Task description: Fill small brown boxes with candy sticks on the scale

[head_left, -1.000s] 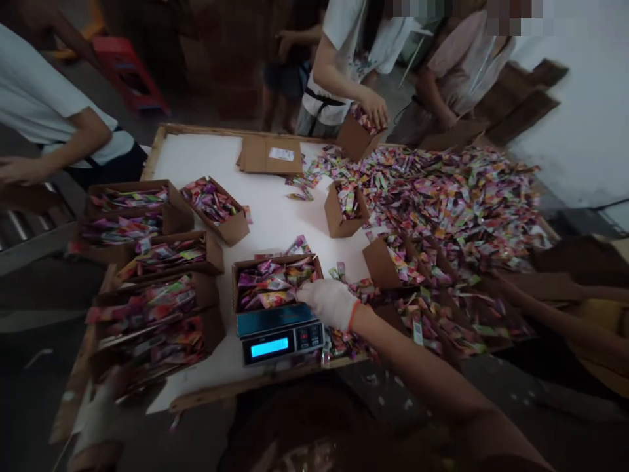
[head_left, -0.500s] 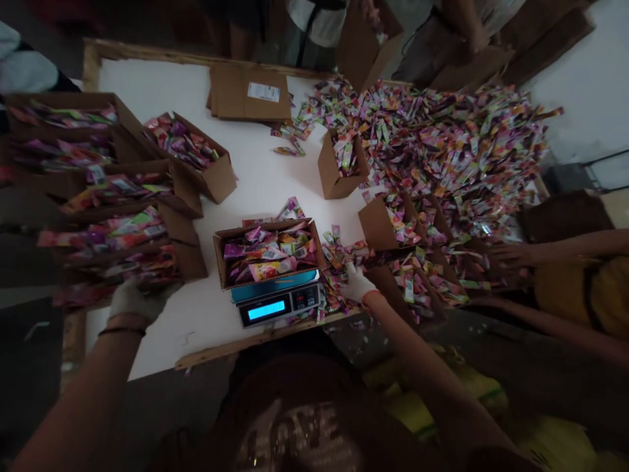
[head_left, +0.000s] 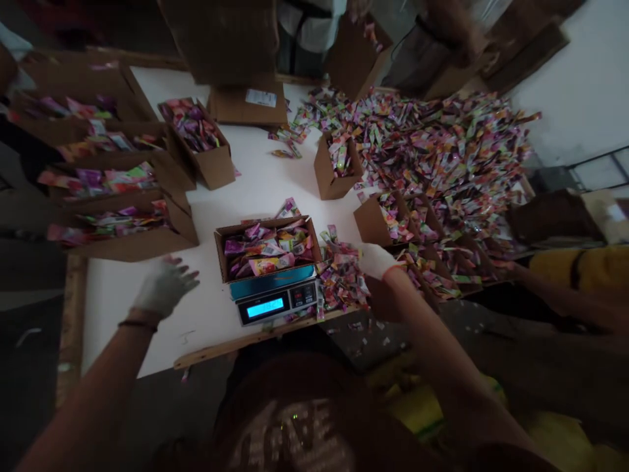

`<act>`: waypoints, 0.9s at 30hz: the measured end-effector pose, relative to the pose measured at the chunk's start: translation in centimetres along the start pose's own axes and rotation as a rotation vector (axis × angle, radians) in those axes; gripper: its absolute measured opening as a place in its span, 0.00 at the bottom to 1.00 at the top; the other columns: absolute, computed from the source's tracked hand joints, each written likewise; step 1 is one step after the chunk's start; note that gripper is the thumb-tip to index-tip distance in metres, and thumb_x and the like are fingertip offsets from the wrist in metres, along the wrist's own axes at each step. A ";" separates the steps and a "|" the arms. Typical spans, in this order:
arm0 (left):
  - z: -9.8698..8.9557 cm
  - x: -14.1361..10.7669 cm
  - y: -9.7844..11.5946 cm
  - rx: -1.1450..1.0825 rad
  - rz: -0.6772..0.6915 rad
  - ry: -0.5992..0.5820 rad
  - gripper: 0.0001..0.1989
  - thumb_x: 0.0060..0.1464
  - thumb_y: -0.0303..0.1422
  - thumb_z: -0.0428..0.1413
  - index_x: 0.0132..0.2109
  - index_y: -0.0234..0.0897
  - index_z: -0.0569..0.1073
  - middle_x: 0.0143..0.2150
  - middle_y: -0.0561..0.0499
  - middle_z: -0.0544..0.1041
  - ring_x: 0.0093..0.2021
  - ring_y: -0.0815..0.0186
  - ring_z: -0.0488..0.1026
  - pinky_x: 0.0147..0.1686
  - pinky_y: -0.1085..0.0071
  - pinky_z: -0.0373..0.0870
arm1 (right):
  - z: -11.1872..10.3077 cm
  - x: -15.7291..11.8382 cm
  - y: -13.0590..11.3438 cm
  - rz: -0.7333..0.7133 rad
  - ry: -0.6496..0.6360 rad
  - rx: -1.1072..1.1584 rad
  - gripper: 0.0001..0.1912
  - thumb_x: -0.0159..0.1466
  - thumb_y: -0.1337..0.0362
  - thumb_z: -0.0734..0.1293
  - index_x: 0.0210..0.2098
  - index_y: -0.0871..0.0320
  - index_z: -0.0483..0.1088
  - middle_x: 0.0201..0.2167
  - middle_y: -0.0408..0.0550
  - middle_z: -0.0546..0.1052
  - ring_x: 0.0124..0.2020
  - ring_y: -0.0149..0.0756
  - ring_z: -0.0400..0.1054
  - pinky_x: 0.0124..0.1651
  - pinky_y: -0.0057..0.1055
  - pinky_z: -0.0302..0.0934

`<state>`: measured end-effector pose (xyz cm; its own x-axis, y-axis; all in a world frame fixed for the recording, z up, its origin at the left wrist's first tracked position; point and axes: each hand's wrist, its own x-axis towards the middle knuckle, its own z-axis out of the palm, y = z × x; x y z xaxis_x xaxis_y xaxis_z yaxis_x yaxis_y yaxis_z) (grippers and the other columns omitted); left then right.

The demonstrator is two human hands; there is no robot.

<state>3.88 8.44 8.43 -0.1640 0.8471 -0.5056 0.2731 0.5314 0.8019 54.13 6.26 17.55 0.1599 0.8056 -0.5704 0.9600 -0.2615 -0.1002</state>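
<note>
Head view: our left hand (head_left: 163, 288), fingers spread, over bare tabletop (head_left: 115, 321); right hand (head_left: 378, 263), fingers unclear; packets (head_left: 269, 249) fill box (head_left: 221, 259) on scale (head_left: 265, 309).

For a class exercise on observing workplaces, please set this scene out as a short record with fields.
Left hand: gloved, spread open over the white tabletop
Right hand: gloved, at the loose packets; whether it holds any is unclear
Scale: display lit blue, digits too blurred to read
On scale: open carton filled with packets
Left side: several filled cartons
Far right: large packet heap
Far edge: flat cardboard bearing a white label
</note>
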 end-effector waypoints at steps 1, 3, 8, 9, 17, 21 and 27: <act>0.7 -1.6 -1.1 -0.059 -0.090 0.014 0.12 0.61 0.40 0.52 0.38 0.40 0.77 0.40 0.42 0.82 0.42 0.54 0.85 0.48 0.55 0.86 | -2.4 -1.1 -0.3 -0.055 0.024 -0.008 0.27 0.63 0.73 0.70 0.60 0.54 0.85 0.48 0.56 0.89 0.52 0.51 0.83 0.60 0.41 0.75; 2.1 -4.7 -3.4 -0.189 -0.266 0.056 0.10 0.59 0.39 0.52 0.40 0.41 0.75 0.40 0.42 0.81 0.39 0.53 0.84 0.47 0.53 0.86 | -6.7 -3.4 -2.2 -0.212 0.071 -0.037 0.28 0.62 0.70 0.72 0.60 0.52 0.85 0.46 0.53 0.89 0.49 0.49 0.83 0.57 0.38 0.75; 4.7 -9.8 -8.2 -0.389 -0.505 0.101 0.17 0.49 0.39 0.64 0.46 0.40 0.77 0.44 0.41 0.81 0.42 0.51 0.84 0.49 0.54 0.83 | -10.1 -4.1 -14.4 -0.688 0.065 -0.191 0.20 0.68 0.66 0.71 0.57 0.52 0.85 0.43 0.50 0.88 0.47 0.45 0.83 0.52 0.37 0.73; 5.1 -10.5 -8.9 -0.414 -0.523 0.097 0.20 0.47 0.41 0.67 0.47 0.40 0.77 0.46 0.41 0.82 0.45 0.50 0.85 0.49 0.56 0.83 | -9.3 -3.2 -17.1 -0.751 0.047 -0.231 0.19 0.69 0.67 0.71 0.58 0.52 0.84 0.45 0.51 0.89 0.49 0.45 0.84 0.53 0.37 0.73; 7.0 -14.1 -10.9 -0.292 -0.398 0.004 0.39 0.34 0.53 0.75 0.52 0.39 0.81 0.52 0.35 0.85 0.53 0.45 0.86 0.45 0.60 0.80 | -5.5 -0.3 -19.0 -0.889 -0.029 -0.245 0.33 0.68 0.72 0.70 0.72 0.55 0.76 0.68 0.58 0.82 0.63 0.49 0.82 0.64 0.41 0.75; 6.1 -13.6 -8.2 -0.173 -0.316 0.055 0.41 0.30 0.57 0.73 0.51 0.37 0.82 0.45 0.39 0.86 0.52 0.45 0.85 0.48 0.58 0.80 | -7.0 -1.0 -12.9 -0.833 0.095 0.232 0.38 0.64 0.75 0.65 0.72 0.57 0.76 0.66 0.53 0.84 0.63 0.44 0.80 0.72 0.41 0.71; 2.6 -11.5 -0.6 -0.221 -0.052 0.319 0.29 0.42 0.52 0.68 0.48 0.39 0.81 0.46 0.43 0.86 0.45 0.54 0.82 0.45 0.61 0.81 | -6.5 -2.4 -4.3 -0.526 0.168 0.701 0.34 0.59 0.70 0.64 0.65 0.59 0.76 0.56 0.53 0.86 0.53 0.47 0.83 0.55 0.41 0.80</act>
<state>8.09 -1.66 12.93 -0.4681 0.7599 -0.4511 0.0517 0.5331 0.8445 51.08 8.93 24.60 -0.1775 0.9659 -0.1885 0.5663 -0.0564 -0.8222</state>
